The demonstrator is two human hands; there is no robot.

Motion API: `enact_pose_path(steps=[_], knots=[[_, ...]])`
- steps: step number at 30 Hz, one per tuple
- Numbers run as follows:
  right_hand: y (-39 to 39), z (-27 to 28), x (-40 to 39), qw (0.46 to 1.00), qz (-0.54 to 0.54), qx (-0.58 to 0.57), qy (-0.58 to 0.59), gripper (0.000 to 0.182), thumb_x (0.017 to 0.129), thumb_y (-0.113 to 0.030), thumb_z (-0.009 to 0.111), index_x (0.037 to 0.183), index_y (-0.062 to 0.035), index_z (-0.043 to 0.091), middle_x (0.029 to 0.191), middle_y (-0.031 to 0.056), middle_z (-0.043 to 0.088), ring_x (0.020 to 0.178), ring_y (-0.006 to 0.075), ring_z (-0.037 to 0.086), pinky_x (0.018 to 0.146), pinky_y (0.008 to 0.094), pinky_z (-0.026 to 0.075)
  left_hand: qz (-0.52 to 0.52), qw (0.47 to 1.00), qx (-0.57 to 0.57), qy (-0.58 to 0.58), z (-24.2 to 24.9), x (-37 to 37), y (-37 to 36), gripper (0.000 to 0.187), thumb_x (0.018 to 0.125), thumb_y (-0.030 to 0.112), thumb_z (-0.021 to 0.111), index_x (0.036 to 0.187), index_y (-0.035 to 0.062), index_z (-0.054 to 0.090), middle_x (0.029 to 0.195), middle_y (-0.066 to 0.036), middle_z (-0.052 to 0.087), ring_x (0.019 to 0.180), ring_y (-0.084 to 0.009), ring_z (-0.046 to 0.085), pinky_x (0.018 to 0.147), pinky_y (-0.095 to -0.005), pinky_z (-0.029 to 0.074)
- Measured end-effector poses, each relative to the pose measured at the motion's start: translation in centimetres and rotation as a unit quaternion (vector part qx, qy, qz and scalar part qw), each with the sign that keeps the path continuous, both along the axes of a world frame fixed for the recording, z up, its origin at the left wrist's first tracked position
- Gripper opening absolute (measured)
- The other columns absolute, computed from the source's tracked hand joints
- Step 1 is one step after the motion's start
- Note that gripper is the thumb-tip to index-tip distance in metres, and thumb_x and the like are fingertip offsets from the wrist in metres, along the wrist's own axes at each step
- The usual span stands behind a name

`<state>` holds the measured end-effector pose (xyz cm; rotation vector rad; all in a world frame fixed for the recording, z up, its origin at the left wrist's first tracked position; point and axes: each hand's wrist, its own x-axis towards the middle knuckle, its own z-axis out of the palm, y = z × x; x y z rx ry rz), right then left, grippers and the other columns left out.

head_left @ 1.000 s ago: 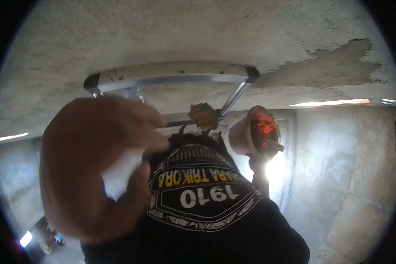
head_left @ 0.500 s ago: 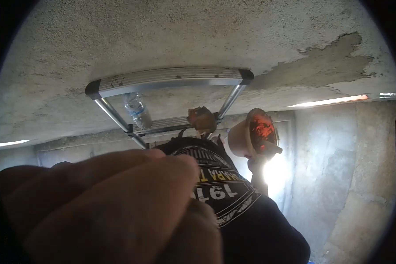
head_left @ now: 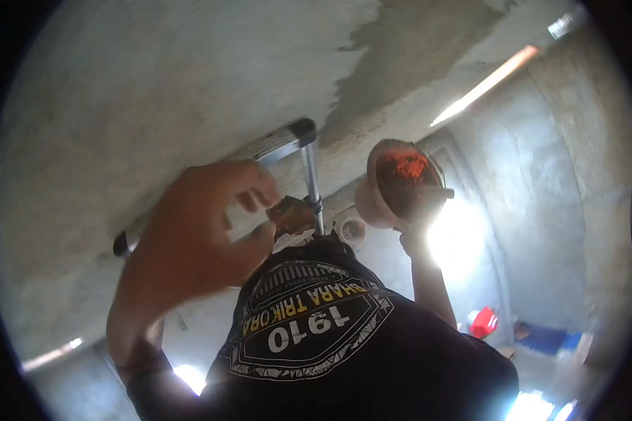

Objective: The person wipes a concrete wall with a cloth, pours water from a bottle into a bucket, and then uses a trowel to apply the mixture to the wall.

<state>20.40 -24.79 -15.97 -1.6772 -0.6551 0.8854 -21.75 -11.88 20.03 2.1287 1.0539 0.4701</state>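
My left hand (head_left: 196,224) is raised in front of the aluminium ladder (head_left: 310,172), partly covering it. Its fingers are curved, the thumb stands apart from them, and nothing shows in the gap. Out to the right, my right hand (head_left: 413,244) grips a brownish bucket (head_left: 376,200) by its side near the rim; its fingers are mostly hidden. The tilted bucket shows orange-red, brightly lit contents (head_left: 409,165). A short pale bar, perhaps a tool handle, lies across its rim. A brown, jagged-edged piece (head_left: 291,216) appears just beyond my left fingertips.
A rough cement wall (head_left: 211,84) with a darker damp patch (head_left: 393,63) rises close ahead. Lower down are a small round container (head_left: 351,230), a red object (head_left: 483,321) and a blue sheet (head_left: 544,338). Bright light glares beside the bucket.
My left hand has moved away from the camera, up and forward, and its fingers have opened. The view has tilted and the plastic bottle on the ladder no longer shows. The bucket stays in my right hand.
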Motion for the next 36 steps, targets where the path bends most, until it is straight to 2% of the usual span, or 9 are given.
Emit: enact_pose_path(steps=[4, 8, 10, 19, 29, 31, 33, 34, 36], knots=[[0.0, 2.0, -0.6, 0.934, -0.139, 0.020, 0.328, 0.033, 0.079, -0.013, 0.049, 0.111, -0.0139, 0.048, 0.095, 0.0025, 0.057, 0.070, 0.0172, 0.054, 0.050, 0.0288, 0.035, -0.038, 0.950, -0.308, 0.035, -7.6, 6.2, 6.7, 0.043, 0.074, 0.016, 0.074, 0.112, 0.0026, 0.058, 0.105, -0.011, 0.062, 0.098, -0.0185, 0.059, 0.075, -0.0355, 0.053], [-1.6, 7.6, -2.4, 0.950, -0.112, 0.042, 0.290, 0.036, 0.079, -0.014, 0.049, 0.115, -0.0144, 0.047, 0.101, 0.0025, 0.057, 0.076, 0.0170, 0.055, 0.054, 0.0302, 0.038, -0.032, 0.970, -0.240, 0.028, -17.3, 14.2, 8.5, 0.085, 0.069, 0.042, 0.081, 0.132, -0.0007, 0.044, 0.122, -0.016, 0.055, 0.108, -0.0254, 0.057, 0.086, -0.0403, 0.050], [-1.7, 9.3, -3.2, 0.942, -0.127, 0.081, 0.300, 0.042, 0.079, -0.014, 0.049, 0.121, -0.0129, 0.046, 0.107, 0.0031, 0.056, 0.084, 0.0174, 0.055, 0.060, 0.0310, 0.041, -0.023, 0.941, -0.336, 0.048, -21.5, 18.8, 9.4, 0.092, 0.064, 0.049, 0.082, 0.132, 0.0005, 0.043, 0.126, -0.016, 0.053, 0.113, -0.0267, 0.055, 0.088, -0.0421, 0.049], [-1.0, 10.6, -6.5, 0.945, -0.191, 0.094, 0.248, 0.039, 0.082, -0.016, 0.051, 0.120, -0.0051, 0.051, 0.109, 0.0066, 0.059, 0.090, 0.0202, 0.058, 0.066, 0.0341, 0.046, -0.103, 0.838, -0.523, -0.116, -21.2, 22.6, 9.0, 0.052, 0.083, 0.031, 0.067, 0.124, 0.0035, 0.050, 0.108, -0.011, 0.064, 0.092, -0.0240, 0.066, 0.077, -0.0397, 0.057], [-1.3, 14.5, -4.9, 0.976, -0.065, -0.020, 0.209, 0.049, 0.091, -0.035, 0.054, 0.124, 0.0011, 0.050, 0.102, 0.0103, 0.062, 0.084, 0.0209, 0.060, 0.065, 0.0348, 0.050, -0.004, 0.838, -0.529, -0.131, -23.1, 23.1, 9.8, 0.035, 0.074, 0.010, 0.063, 0.107, -0.0005, 0.057, 0.094, -0.011, 0.064, 0.081, -0.0223, 0.064, 0.071, -0.0365, 0.054], [-2.1, 13.8, -3.3, 0.961, -0.227, 0.035, 0.152, 0.058, 0.092, -0.036, 0.057, 0.133, 0.0026, 0.043, 0.111, 0.0138, 0.062, 0.091, 0.0228, 0.062, 0.071, 0.0349, 0.051, 0.010, 0.861, -0.493, -0.124, -23.6, 23.1, 10.1, 0.035, 0.074, 0.009, 0.063, 0.108, 0.0009, 0.058, 0.095, -0.011, 0.064, 0.082, -0.0218, 0.064, 0.070, -0.0359, 0.053], [-1.7, 14.4, -1.0, 0.951, -0.264, -0.026, -0.158, 0.061, 0.089, -0.027, 0.062, 0.139, 0.0009, 0.038, 0.123, 0.0177, 0.058, 0.099, 0.0254, 0.062, 0.079, 0.0354, 0.050, 0.008, 0.870, -0.474, -0.136, -23.2, 22.9, 10.0, 0.037, 0.073, 0.007, 0.062, 0.109, 0.0004, 0.057, 0.096, -0.011, 0.064, 0.083, -0.0220, 0.064, 0.070, -0.0358, 0.053], [-1.5, 14.5, -0.7, 0.894, -0.271, 0.058, -0.352, 0.060, 0.085, -0.017, 0.067, 0.138, -0.0019, 0.042, 0.126, 0.0167, 0.058, 0.105, 0.0247, 0.060, 0.085, 0.0352, 0.049, 0.007, 0.878, -0.456, -0.145, -22.9, 22.7, 9.9, 0.039, 0.073, 0.005, 0.062, 0.111, -0.0001, 0.056, 0.096, -0.011, 0.064, 0.083, -0.0222, 0.064, 0.070, -0.0357, 0.053], [0.1, 17.9, -0.9, 0.894, -0.162, 0.049, -0.415, 0.054, 0.078, -0.014, 0.071, 0.128, -0.0048, 0.053, 0.124, 0.0137, 0.059, 0.114, 0.0267, 0.055, 0.093, 0.0377, 0.045, -0.006, 0.892, -0.430, -0.136, -21.5, 22.7, 10.4, 0.042, 0.072, 0.003, 0.061, 0.114, -0.0006, 0.055, 0.097, -0.011, 0.064, 0.085, -0.0229, 0.063, 0.072, -0.0357, 0.052]])
